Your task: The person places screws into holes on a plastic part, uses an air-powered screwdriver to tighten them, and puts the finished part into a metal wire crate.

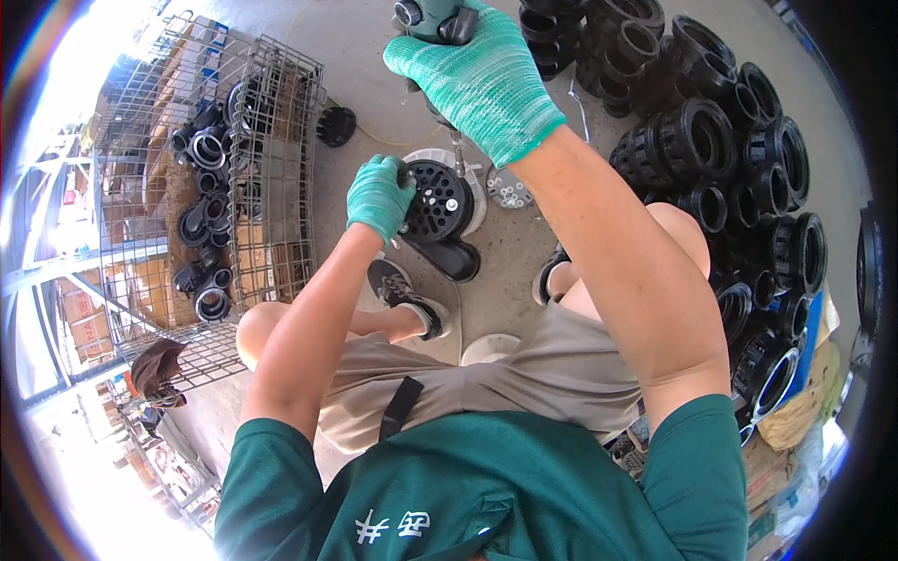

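My right hand [491,89], in a green knit glove, is closed around a dark green power drill [438,21] at the top of the view. Its long metal bit [458,157] points down at the rim of a round black plastic part [432,220] dotted with holes; whether the tip touches is unclear. My left hand [377,198], gloved alike, grips that part's left edge, fingertips partly hidden. A black pipe-like arm [456,260] juts from the part toward me. Beneath it shows a white round base [478,208].
Beside the base lies a round dish [510,194] of small pale pieces. Black plastic rings and fittings [697,136] are heaped on the right. A wire cage [281,178] with black fittings and cartons stands left. A black ribbed cap [336,126] rests on the floor near it.
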`<action>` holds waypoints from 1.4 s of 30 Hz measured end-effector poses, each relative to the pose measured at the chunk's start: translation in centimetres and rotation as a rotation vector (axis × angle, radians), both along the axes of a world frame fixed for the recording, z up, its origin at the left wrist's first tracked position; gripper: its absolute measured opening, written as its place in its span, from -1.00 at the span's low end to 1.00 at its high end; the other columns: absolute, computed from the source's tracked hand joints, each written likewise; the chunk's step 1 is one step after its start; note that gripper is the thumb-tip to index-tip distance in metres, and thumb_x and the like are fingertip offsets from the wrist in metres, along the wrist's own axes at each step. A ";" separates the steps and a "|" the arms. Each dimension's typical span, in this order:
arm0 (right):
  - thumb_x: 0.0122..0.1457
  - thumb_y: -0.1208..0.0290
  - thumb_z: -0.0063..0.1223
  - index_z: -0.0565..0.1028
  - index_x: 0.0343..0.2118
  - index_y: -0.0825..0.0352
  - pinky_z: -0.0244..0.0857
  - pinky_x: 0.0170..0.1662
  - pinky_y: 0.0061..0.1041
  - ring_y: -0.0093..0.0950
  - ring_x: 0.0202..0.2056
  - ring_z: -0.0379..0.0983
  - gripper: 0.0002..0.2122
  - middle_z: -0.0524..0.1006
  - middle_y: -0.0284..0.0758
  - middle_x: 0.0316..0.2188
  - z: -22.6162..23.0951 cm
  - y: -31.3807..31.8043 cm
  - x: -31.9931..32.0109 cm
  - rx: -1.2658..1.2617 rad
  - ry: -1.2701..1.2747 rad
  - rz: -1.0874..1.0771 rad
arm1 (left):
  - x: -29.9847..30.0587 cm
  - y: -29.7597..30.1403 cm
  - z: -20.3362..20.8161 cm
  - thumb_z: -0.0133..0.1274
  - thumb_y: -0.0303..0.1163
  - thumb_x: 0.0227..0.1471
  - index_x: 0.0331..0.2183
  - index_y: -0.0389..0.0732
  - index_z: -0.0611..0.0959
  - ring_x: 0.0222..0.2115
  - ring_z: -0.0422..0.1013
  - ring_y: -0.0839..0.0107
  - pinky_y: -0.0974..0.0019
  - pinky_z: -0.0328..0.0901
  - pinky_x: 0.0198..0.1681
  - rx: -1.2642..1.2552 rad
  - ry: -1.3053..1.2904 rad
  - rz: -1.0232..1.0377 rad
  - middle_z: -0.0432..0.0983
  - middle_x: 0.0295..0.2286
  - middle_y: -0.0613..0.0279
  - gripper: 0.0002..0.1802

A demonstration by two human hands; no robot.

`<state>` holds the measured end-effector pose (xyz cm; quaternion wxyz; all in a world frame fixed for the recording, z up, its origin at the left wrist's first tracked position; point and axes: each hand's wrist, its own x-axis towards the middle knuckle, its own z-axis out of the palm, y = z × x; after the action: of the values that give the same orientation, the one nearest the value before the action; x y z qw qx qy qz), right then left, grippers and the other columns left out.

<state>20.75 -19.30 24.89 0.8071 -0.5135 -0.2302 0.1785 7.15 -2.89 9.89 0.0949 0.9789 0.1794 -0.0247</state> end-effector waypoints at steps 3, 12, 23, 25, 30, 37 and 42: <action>0.07 0.61 0.14 0.54 -0.23 0.31 0.28 -0.31 -0.63 -0.75 -0.41 0.36 -0.82 0.47 -0.59 -0.45 0.1 -0.1 -0.1 0.007 0.022 0.018 | 0.2 -0.1 0.2 0.24 -0.31 -0.01 -0.28 -0.20 0.68 -0.21 0.47 0.04 0.05 0.37 -0.10 0.025 -0.043 -0.018 0.55 -0.30 0.05 -0.77; 0.09 0.59 0.16 0.53 -0.19 0.29 0.28 -0.26 -0.64 -0.74 -0.38 0.36 -0.80 0.47 -0.58 -0.39 0.2 -0.4 -0.5 0.006 0.006 -0.039 | -3.0 2.6 0.9 0.22 -0.34 -0.01 -0.25 -0.18 0.65 -0.19 0.45 -0.01 0.05 0.37 -0.08 -0.214 -0.109 -0.160 0.53 -0.29 0.05 -0.76; 0.10 0.61 0.13 0.53 -0.26 0.28 0.22 -0.34 -0.66 -0.75 -0.43 0.30 -0.85 0.41 -0.61 -0.46 0.9 -0.6 -0.9 -0.037 0.040 0.005 | -7.1 0.5 1.1 0.24 -0.42 -0.03 -0.26 -0.20 0.67 -0.32 0.52 0.04 0.12 0.43 -0.20 -0.208 0.053 -0.102 0.56 -0.32 0.05 -0.78; 0.09 0.60 0.14 0.53 -0.25 0.28 0.22 -0.33 -0.66 -0.75 -0.43 0.30 -0.84 0.41 -0.61 -0.46 0.5 -0.6 -0.8 -0.029 0.037 0.005 | -6.6 -0.2 1.8 0.24 -0.33 -0.02 -0.28 -0.17 0.68 -0.32 0.53 0.05 0.09 0.42 -0.21 -0.105 0.131 -0.101 0.57 -0.32 0.06 -0.77; 0.09 0.59 0.15 0.53 -0.25 0.28 0.23 -0.32 -0.66 -0.75 -0.42 0.31 -0.84 0.42 -0.60 -0.45 -0.2 -0.4 -0.6 0.025 0.016 0.017 | -5.6 -0.9 2.3 0.24 -0.25 -0.04 -0.33 -0.14 0.66 -0.29 0.53 0.06 0.06 0.41 -0.20 0.035 0.206 -0.139 0.58 -0.33 0.08 -0.77; 0.06 0.31 0.23 0.50 -0.26 0.31 0.39 -0.44 -0.47 -0.55 -0.55 0.45 -0.76 0.53 -0.35 -0.53 -1.7 -2.4 0.2 -0.520 -0.006 -0.010 | -5.6 -1.1 2.2 0.22 -0.26 -0.06 -0.38 -0.12 0.64 -0.27 0.53 0.10 0.06 0.42 -0.19 0.130 0.241 -0.172 0.57 -0.34 0.14 -0.82; 0.03 0.37 0.22 0.49 -0.22 0.35 0.38 -0.46 -0.46 -0.52 -0.54 0.46 -0.73 0.52 -0.31 -0.51 -10.6 -2.2 1.0 -0.561 0.195 -0.013 | -5.7 -0.1 2.0 0.21 -0.27 -0.05 -0.40 -0.12 0.64 -0.28 0.53 0.10 0.06 0.42 -0.21 0.050 0.247 -0.148 0.57 -0.35 0.13 -0.83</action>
<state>21.75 -21.54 14.29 0.6531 -0.6984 -0.0899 0.2784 1.49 -2.96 11.90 0.0455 0.9810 0.1174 -0.1475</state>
